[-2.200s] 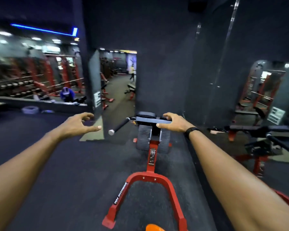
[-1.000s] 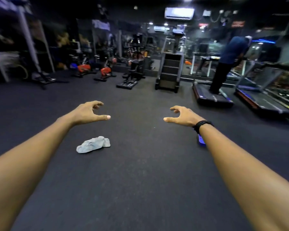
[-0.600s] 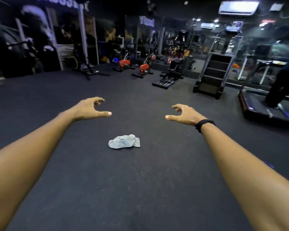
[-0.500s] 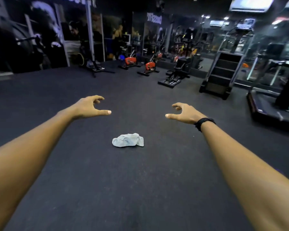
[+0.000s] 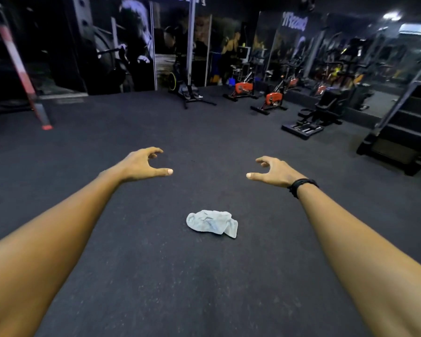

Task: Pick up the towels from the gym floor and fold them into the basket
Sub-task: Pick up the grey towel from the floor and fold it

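One towel (image 5: 212,224), two empty hands

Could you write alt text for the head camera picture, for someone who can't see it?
A crumpled pale towel lies on the dark gym floor, between a person's two outstretched bare arms. The left hand and right hand are empty, fingers loosely curled. Exercise bikes stand along the far mirrored wall.
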`<move>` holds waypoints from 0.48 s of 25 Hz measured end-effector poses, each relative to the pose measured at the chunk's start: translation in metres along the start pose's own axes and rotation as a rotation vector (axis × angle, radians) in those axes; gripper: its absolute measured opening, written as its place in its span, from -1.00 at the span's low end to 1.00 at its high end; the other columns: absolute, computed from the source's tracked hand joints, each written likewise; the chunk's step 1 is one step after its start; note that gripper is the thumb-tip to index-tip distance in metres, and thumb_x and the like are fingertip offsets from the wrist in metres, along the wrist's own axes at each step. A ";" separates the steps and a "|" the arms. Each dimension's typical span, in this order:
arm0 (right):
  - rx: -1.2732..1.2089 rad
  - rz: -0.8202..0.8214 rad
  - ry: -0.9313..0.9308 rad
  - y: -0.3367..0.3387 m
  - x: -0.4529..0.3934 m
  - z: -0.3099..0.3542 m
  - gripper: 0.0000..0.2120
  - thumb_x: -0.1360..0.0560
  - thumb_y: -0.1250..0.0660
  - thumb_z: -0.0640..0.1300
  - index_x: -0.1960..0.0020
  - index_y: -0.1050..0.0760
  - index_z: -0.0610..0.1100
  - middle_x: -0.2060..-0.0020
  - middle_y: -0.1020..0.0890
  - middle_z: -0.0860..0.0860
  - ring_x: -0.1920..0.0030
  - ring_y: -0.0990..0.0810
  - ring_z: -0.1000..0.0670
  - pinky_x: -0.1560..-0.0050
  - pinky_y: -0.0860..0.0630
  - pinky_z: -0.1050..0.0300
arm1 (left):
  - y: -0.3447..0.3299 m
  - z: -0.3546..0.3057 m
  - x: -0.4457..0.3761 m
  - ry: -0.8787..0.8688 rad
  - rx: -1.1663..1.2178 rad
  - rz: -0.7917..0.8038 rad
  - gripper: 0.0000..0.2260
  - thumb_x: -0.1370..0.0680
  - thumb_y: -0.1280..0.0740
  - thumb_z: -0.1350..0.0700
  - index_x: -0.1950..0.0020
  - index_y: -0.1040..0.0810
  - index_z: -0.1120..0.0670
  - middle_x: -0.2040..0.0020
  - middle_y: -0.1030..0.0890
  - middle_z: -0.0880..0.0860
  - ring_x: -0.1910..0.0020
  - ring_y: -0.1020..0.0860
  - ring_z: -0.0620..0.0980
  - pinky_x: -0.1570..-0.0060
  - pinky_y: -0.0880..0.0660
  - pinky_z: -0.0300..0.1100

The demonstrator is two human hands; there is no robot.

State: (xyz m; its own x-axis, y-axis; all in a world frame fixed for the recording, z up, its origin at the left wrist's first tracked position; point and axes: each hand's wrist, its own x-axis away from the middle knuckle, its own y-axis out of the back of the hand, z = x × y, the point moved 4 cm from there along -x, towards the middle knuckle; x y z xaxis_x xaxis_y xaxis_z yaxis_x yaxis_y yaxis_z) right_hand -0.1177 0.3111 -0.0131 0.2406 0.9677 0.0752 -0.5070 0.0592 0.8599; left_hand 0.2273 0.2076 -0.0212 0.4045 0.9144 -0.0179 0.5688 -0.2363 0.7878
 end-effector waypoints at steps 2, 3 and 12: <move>-0.001 0.008 0.016 0.014 -0.042 -0.013 -0.28 -0.39 -0.42 0.22 -0.44 -0.33 -0.06 -0.37 -0.43 -0.09 -0.37 -0.41 -0.05 -0.27 -0.33 0.10 | -0.007 -0.011 -0.035 0.009 0.014 -0.013 -0.28 -0.36 -0.47 -0.21 -0.44 -0.34 -0.01 -0.37 -0.46 0.06 -0.35 -0.42 0.03 -0.30 -0.32 -0.09; -0.011 0.012 0.018 0.020 -0.063 -0.020 -0.29 -0.40 -0.42 0.22 -0.44 -0.33 -0.06 -0.37 -0.43 -0.08 -0.37 -0.41 -0.05 -0.25 -0.32 0.11 | -0.012 -0.015 -0.055 0.016 0.018 -0.014 -0.29 -0.37 -0.47 -0.20 -0.44 -0.34 -0.01 -0.37 -0.46 0.05 -0.35 -0.41 0.03 -0.30 -0.32 -0.10; -0.036 0.049 -0.022 0.032 -0.234 -0.094 -0.28 -0.40 -0.41 0.23 -0.44 -0.32 -0.05 -0.37 -0.43 -0.07 -0.36 -0.41 -0.06 -0.23 -0.33 0.10 | -0.067 -0.018 -0.245 0.024 0.032 0.042 -0.29 -0.36 -0.47 -0.20 -0.44 -0.35 -0.01 -0.38 -0.45 0.07 -0.36 -0.41 0.04 -0.30 -0.32 -0.09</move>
State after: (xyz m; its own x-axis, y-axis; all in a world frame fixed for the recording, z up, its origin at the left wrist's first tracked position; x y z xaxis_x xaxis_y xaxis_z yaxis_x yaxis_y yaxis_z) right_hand -0.2684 0.1100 -0.0505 0.2327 0.9641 0.1282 -0.5477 0.0209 0.8364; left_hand 0.0776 0.0049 -0.0587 0.4111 0.9111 0.0300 0.5747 -0.2845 0.7673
